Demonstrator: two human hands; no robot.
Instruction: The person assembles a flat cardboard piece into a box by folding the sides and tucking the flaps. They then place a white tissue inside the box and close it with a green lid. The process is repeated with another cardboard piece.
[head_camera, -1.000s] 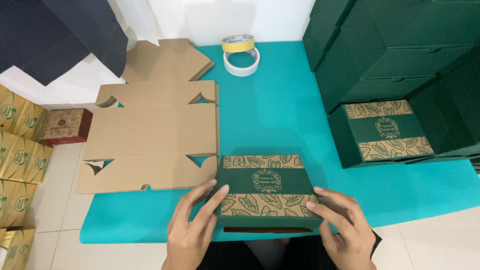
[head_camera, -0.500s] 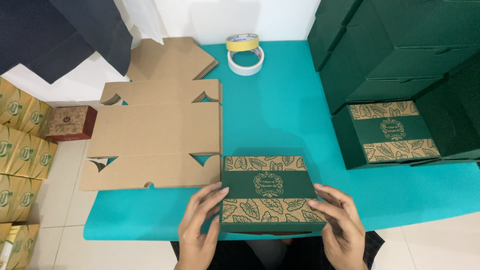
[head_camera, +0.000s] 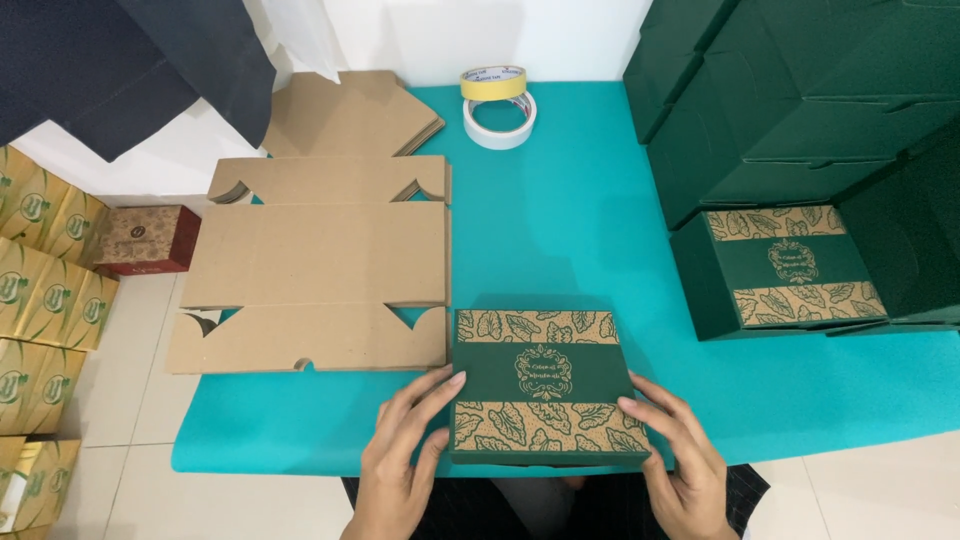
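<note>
A dark green box (head_camera: 545, 385) with tan leaf-patterned bands lies closed at the near edge of the teal table (head_camera: 560, 220). My left hand (head_camera: 405, 455) presses against its left side, fingers spread along the edge. My right hand (head_camera: 675, 460) holds the right side and near corner. Both hands grip the box between them.
A stack of flat brown cardboard blanks (head_camera: 315, 265) lies to the left. Two tape rolls (head_camera: 497, 105) sit at the far edge. Stacked dark green boxes (head_camera: 800, 150) fill the right side. Gold boxes (head_camera: 45, 300) and a red-brown box (head_camera: 145, 240) stand on the floor at left.
The view has shifted slightly. My hands have slid a little on the box's sides, the left fingers now higher along the left edge. The box stays in place.
</note>
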